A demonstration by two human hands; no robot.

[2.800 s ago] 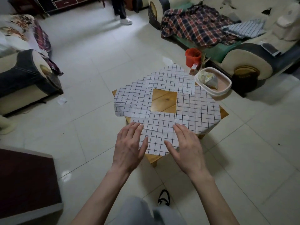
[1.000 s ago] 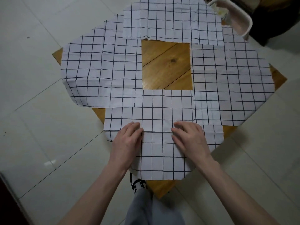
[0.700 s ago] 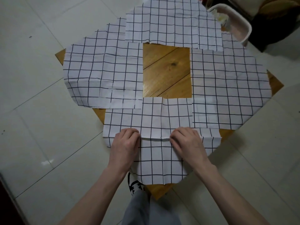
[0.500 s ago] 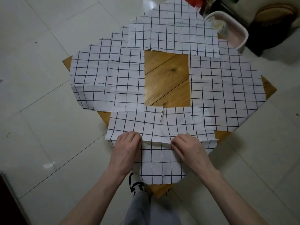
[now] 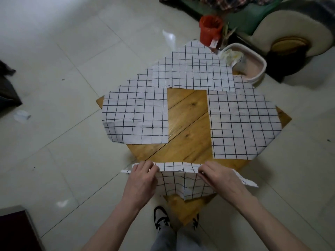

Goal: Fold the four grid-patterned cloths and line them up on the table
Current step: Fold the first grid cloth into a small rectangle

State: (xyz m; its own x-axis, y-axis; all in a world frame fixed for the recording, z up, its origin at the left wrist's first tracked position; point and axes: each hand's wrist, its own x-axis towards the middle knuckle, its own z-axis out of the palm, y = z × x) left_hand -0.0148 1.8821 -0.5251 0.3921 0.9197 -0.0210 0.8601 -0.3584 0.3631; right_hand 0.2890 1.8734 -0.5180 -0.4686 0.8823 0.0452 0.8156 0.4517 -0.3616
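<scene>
Both hands, L [image 5: 140,180] & R [image 5: 220,178], pinch near cloth [image 5: 181,185]; white basket [image 5: 261,68] holds crumpled wrappers [image 5: 231,55].

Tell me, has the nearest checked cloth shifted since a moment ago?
Yes. The nearest cloth has been pulled toward the person: it no longer overlaps its neighbours, and more bare wooden table shows beyond it.

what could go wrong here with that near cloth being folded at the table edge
1. The near cloth, pinched by the left hand and right hand, hangs partly past the table corner, so it could slip off.
2. Its fold line looks wavy, so the fold may come out uneven.
3. The left cloth and right cloth overhang too; a nudge might drag them.
</scene>
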